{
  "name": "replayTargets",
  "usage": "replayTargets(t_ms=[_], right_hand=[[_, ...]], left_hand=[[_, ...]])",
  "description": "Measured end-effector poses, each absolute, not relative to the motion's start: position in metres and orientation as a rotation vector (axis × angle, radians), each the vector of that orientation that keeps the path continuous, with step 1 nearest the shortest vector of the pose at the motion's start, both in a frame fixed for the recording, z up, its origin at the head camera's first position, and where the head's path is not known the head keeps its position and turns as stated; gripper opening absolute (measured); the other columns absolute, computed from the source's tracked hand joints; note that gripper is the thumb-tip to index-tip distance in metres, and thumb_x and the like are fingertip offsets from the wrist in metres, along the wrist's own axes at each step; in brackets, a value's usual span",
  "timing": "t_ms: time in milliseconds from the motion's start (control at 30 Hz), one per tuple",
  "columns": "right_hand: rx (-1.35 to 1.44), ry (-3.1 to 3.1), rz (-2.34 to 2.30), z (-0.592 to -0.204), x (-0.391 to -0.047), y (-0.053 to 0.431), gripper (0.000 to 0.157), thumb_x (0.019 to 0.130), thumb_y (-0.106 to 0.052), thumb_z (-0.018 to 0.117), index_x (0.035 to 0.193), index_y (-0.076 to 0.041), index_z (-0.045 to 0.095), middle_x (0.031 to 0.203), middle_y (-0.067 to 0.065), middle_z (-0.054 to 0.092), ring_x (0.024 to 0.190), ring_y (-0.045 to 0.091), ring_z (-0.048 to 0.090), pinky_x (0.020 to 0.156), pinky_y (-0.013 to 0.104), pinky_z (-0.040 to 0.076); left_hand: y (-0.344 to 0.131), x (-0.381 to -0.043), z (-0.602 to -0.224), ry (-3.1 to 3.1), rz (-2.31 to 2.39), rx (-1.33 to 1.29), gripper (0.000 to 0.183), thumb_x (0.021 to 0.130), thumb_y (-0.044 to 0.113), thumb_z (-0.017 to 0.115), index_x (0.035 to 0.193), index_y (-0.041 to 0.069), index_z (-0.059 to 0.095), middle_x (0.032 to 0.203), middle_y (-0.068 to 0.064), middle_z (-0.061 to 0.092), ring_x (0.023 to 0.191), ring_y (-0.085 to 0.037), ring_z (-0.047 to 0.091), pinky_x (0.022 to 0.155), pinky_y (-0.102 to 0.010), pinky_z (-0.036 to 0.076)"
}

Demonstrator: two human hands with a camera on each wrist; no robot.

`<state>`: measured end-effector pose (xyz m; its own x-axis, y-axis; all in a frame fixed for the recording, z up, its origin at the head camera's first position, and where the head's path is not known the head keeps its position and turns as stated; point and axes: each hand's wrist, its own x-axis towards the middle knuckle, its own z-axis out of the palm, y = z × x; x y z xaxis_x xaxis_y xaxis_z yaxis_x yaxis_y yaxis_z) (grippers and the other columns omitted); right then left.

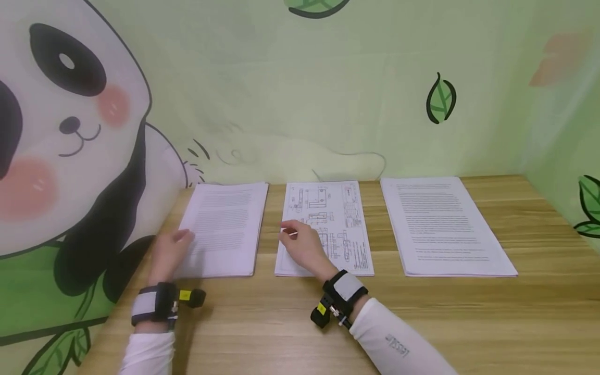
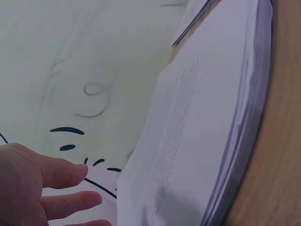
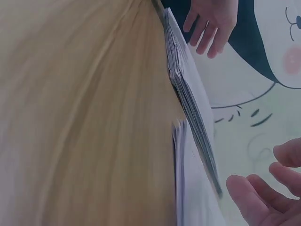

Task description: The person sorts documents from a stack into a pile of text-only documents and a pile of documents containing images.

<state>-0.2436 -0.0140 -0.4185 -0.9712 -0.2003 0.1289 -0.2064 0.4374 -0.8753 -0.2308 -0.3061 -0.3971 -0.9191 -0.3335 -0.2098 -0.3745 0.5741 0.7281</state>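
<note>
Three paper stacks lie in a row on the wooden table. My left hand (image 1: pixel 171 252) hovers at the left edge of the left stack of printed text sheets (image 1: pixel 220 229), fingers loosely bent and holding nothing. In the left wrist view its fingers (image 2: pixel 66 205) stand apart from the thick stack (image 2: pixel 188 136). Over the middle stack, topped by a technical drawing (image 1: pixel 349 224), is my right hand (image 1: pixel 304 247), its fingers relaxed and empty. The right wrist view shows its fingers (image 3: pixel 254 193) spread above that stack (image 3: pixel 193 183). A third stack of text sheets (image 1: pixel 445 229) lies to the right.
The wooden table (image 1: pixel 262 323) runs back to a pale green wall covering (image 1: pixel 262 83) with a panda picture (image 1: pixel 98 151) on the left. Narrow strips of bare wood separate the stacks. Each wrist carries a strapped camera.
</note>
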Motion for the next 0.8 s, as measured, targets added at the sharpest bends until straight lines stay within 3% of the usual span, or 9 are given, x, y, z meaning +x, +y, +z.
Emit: replayTargets(t_ms=[233,500,667,800], right_hand=[[0.452,-2.750,1.833,-0.420,-0.244,-0.036,0.048,0.091,-0.018,0.053,0.136,-0.005,0.046,0.135,0.020,0.053,0.120,0.033,0.054,0.099,0.044,0.047],[0.261,-2.721,2.275,-0.424,-0.244,-0.050,0.059,0.090,-0.025,0.058,0.143,-0.014,0.036,0.139,0.020,0.047,0.098,0.030,0.063,0.090,0.043,0.051],[0.181,-2.587,2.522,-0.427,-0.245,-0.055,0.064,0.089,-0.020,0.059,0.145,-0.009,0.030,0.140,0.021,0.044,0.115,0.030,0.057,0.096,0.043,0.050],[0.139,-2.514,2.615,-0.428,-0.247,-0.060,0.067,0.089,-0.017,0.058,0.147,-0.006,0.025,0.138,0.021,0.046,0.117,0.030,0.056,0.096,0.043,0.050]], left_hand=[[-0.312,-0.235,-0.408,2.725,1.158,-0.574,0.070,0.096,0.045,0.038,0.147,0.001,0.022,0.150,-0.032,0.019,0.133,-0.050,0.024,0.105,-0.066,0.025],[-0.313,-0.234,-0.410,2.688,1.180,-0.569,0.076,0.094,0.048,0.039,0.149,0.002,0.011,0.153,-0.031,0.011,0.136,-0.051,0.018,0.107,-0.068,0.020],[-0.314,-0.236,-0.414,2.695,1.163,-0.552,0.075,0.095,0.045,0.039,0.149,0.002,0.012,0.152,-0.032,0.011,0.136,-0.051,0.017,0.107,-0.067,0.019],[-0.313,-0.237,-0.415,2.690,1.143,-0.522,0.076,0.094,0.047,0.039,0.148,0.001,0.013,0.152,-0.032,0.013,0.135,-0.050,0.019,0.107,-0.067,0.020]])
